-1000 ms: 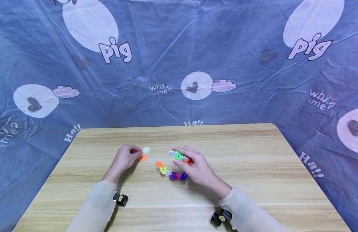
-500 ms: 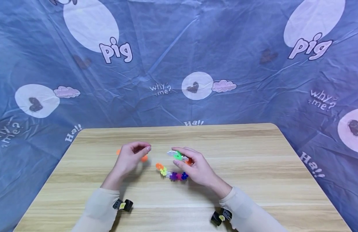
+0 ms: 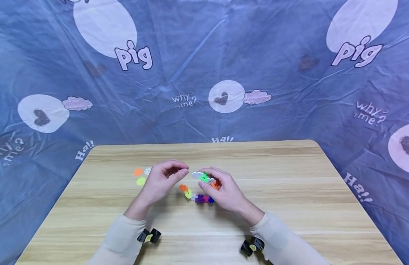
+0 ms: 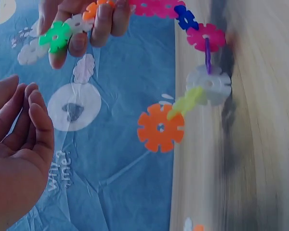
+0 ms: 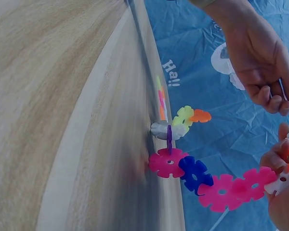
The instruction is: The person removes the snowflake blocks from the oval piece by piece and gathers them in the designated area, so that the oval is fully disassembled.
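My right hand grips a curved chain of interlocking snowflake discs near its upper end. A green disc and a pale end disc stick out past its fingers. The other end hangs down and left, ending in a yellow disc and an orange disc. Just left of the chain's pale end, my left hand is raised with thumb and fingertips together. A thin pale edge shows between its fingers, seemingly a pale snowflake disc; most of it is hidden.
Loose discs lie on the wooden table left of the left hand: an orange disc, a white disc and a yellow-green disc. A blue printed cloth hangs behind the table.
My left hand has lifted from the loose discs and moved right towards the chain, uncovering the white and yellow-green discs. The right hand stays nearly still with the chain.
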`<state>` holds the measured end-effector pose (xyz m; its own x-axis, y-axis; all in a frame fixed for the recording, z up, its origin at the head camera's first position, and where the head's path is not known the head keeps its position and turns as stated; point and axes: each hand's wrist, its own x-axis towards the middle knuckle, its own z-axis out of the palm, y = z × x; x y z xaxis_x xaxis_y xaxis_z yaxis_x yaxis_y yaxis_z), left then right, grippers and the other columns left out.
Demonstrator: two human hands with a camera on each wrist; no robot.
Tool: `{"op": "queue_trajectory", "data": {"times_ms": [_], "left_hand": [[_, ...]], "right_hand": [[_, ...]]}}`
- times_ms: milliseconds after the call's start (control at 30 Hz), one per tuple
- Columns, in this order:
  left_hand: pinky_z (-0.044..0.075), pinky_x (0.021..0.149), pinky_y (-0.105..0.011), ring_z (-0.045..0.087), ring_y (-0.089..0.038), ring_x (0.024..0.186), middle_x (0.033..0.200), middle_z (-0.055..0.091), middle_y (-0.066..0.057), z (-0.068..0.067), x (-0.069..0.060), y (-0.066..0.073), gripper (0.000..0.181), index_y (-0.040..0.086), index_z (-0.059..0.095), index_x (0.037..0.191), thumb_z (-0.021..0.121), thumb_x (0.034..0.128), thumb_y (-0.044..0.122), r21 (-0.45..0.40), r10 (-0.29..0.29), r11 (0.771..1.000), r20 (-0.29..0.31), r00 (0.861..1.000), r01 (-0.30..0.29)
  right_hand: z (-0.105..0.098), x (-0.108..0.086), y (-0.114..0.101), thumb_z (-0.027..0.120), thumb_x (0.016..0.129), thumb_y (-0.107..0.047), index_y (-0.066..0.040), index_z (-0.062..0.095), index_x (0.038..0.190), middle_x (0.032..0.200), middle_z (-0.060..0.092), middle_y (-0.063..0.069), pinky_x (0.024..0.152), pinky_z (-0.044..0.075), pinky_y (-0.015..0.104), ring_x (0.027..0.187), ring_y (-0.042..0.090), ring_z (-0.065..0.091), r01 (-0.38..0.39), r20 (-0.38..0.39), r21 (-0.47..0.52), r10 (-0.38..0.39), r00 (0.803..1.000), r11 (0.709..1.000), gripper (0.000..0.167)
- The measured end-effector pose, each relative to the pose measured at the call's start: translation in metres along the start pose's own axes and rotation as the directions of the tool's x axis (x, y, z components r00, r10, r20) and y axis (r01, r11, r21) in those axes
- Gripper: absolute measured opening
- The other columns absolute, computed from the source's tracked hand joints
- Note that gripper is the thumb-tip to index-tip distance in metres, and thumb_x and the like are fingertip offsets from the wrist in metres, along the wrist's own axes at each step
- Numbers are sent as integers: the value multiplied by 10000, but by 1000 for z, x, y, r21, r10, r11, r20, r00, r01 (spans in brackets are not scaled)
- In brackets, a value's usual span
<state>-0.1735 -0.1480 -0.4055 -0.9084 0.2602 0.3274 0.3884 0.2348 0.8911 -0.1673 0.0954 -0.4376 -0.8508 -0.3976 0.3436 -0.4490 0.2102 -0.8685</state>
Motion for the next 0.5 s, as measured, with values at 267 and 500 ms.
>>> {"op": "queue_trajectory", "data": {"times_ms": [267, 500], "left_hand": [[592, 808, -246, 690, -93, 953, 1091, 761, -173, 9, 0, 6, 117, 2, 785, 1095, 743, 986, -6, -52, 88, 995, 77, 993, -84], [598, 771, -245, 689, -94, 879, 1049, 764, -167, 12, -1, 6, 96, 8, 794, 1070, 738, 992, -7, -48, 89, 995, 72, 993, -86]], "right_hand": [[0, 1, -1, 728, 1019, -164, -88, 729, 1318, 1106, 740, 68, 704, 572, 245, 864, 121, 635, -3, -4, 7, 3, 1000, 1000, 308], [-1, 1, -1, 753, 1010, -173, -109, 724, 1344, 1176, 756, 85, 732, 593, 247, 915, 152, 660, -22, 17, 10, 22, 1000, 1000, 341]]}}
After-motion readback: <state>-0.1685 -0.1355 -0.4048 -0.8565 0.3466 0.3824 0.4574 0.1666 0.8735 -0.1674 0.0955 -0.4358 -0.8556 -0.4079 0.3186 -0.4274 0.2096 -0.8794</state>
